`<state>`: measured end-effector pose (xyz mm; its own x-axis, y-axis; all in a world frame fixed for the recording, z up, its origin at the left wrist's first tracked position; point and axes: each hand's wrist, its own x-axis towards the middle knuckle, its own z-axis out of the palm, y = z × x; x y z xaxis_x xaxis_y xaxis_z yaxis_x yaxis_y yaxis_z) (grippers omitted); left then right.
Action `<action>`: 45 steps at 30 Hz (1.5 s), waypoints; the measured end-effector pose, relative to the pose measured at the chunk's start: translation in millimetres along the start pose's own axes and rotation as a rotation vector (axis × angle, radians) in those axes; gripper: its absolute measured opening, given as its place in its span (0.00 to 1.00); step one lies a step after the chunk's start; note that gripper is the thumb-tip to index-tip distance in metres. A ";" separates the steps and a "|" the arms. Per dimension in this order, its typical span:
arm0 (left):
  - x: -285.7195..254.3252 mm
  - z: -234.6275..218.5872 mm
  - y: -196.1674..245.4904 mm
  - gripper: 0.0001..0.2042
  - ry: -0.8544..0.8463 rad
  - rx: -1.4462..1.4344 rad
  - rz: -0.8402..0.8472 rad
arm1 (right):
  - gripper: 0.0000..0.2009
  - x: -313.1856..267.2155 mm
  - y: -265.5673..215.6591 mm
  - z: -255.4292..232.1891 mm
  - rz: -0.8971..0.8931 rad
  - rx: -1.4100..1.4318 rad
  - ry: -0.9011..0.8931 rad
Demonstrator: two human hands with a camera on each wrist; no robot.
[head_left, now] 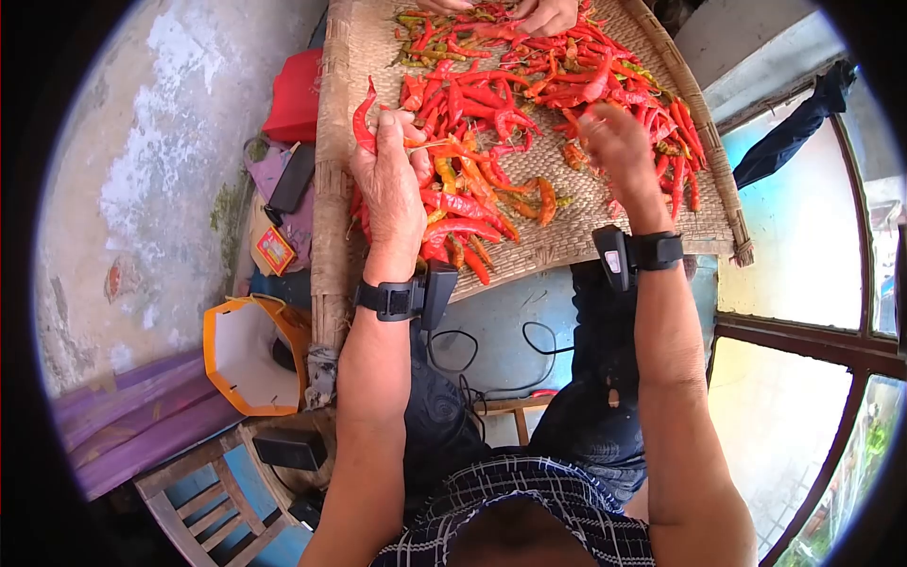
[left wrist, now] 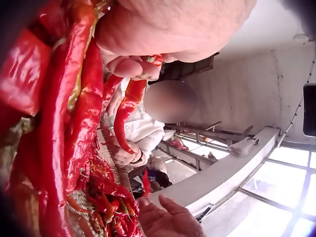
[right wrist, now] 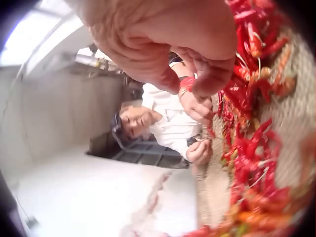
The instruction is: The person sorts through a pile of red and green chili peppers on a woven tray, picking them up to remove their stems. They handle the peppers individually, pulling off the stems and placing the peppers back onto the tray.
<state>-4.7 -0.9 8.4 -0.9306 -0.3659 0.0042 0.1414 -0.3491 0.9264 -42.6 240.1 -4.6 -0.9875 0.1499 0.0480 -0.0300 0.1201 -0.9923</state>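
Note:
My left hand (head_left: 392, 194) holds a curved red chili pepper (head_left: 364, 118) over the left part of a woven tray (head_left: 605, 203); in the left wrist view a red chili pepper (left wrist: 129, 106) hangs down from beneath the fingers. My right hand (head_left: 619, 146), blurred, is above the pile at the right of the tray. In the right wrist view, a bit of red chili pepper (right wrist: 186, 84) shows between its thumb and finger. Loose red and orange chili peppers (head_left: 463, 203) lie below and beside the left hand.
Across the tray, another person's hands (head_left: 543, 14) work among more chili peppers (head_left: 586, 76). On the left stand a red container (head_left: 295, 94), a dark phone-like object (head_left: 291, 178) and an orange-edged box (head_left: 253, 354). Black cables (head_left: 501, 387) hang under the tray, and windows (head_left: 803, 227) line the right.

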 end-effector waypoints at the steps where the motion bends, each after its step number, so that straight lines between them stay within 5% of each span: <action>1: -0.2 0.1 -0.2 0.12 0.005 0.004 -0.002 | 0.09 -4.5 4.4 0.9 -0.158 -0.634 -0.129; 2: -0.2 0.1 -0.1 0.12 0.005 0.008 -0.003 | 0.14 -7.7 12.7 1.6 -0.229 -0.898 -0.286; 7: 1.4 -1.2 -1.4 0.12 -0.002 0.009 -0.005 | 0.13 -24.1 11.2 20.2 -0.020 -1.068 -0.493; 14: 0.5 -0.2 -1.0 0.12 0.001 -0.001 -0.007 | 0.07 -12.4 16.3 11.9 -0.162 -0.947 -0.428; 16: 0.9 4.5 0.6 0.13 0.049 0.005 0.008 | 0.07 -2.9 5.0 0.7 -0.127 -0.491 -0.303; 17: 1.0 4.5 0.4 0.13 0.049 0.003 0.008 | 0.07 0.9 2.3 -1.5 -0.128 -0.492 -0.303; 19: 0.8 4.8 0.4 0.13 0.054 0.016 -0.003 | 0.10 6.0 -1.7 -4.2 0.070 0.315 0.157; 20: 0.7 4.0 0.2 0.13 0.053 0.014 -0.003 | 0.10 5.5 -0.5 -1.5 0.068 0.314 0.158; 22: 0.6 1.5 -0.4 0.12 0.035 0.021 -0.036 | 0.15 2.0 2.2 12.3 0.036 0.152 0.194; 25: 1.2 0.6 -1.6 0.12 0.003 0.009 -0.018 | 0.11 -13.5 17.0 37.7 -0.281 -0.589 -0.256; 28: 1.3 2.7 -2.4 0.13 0.037 0.003 -0.009 | 0.12 -33.9 24.6 71.8 -0.225 -0.966 -0.350; 32: 0.9 3.7 -1.9 0.13 0.043 0.014 -0.023 | 0.11 -33.2 22.5 77.4 -0.218 -0.884 -0.355; 34: 0.3 2.4 -2.3 0.13 0.029 0.007 -0.019 | 0.10 -27.3 15.8 65.0 -0.159 -0.648 -0.523; 38: 1.1 -0.9 -2.3 0.11 0.002 0.005 -0.015 | 0.10 -20.6 4.0 37.6 -0.175 -0.551 -0.471; 40: 1.1 -1.0 -3.0 0.11 -0.005 -0.001 -0.012 | 0.07 -15.9 2.8 22.0 -0.146 -0.379 -0.378; 43: -0.1 -0.2 -1.5 0.11 -0.008 0.003 -0.014 | 0.07 -4.8 -4.4 4.4 0.068 0.284 -0.217; 44: -0.4 0.0 -1.8 0.11 -0.009 0.002 -0.015 | 0.07 -0.7 -4.8 4.5 0.139 0.631 0.022; 45: -0.6 0.2 -2.1 0.11 -0.003 0.008 -0.015 | 0.08 0.1 -5.9 1.8 0.167 0.648 0.120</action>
<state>-4.6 0.3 6.5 -0.9338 -0.3578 -0.0088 0.1245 -0.3479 0.9292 -42.8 237.7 1.1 -0.9641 0.2276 -0.1368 -0.0020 -0.5211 -0.8535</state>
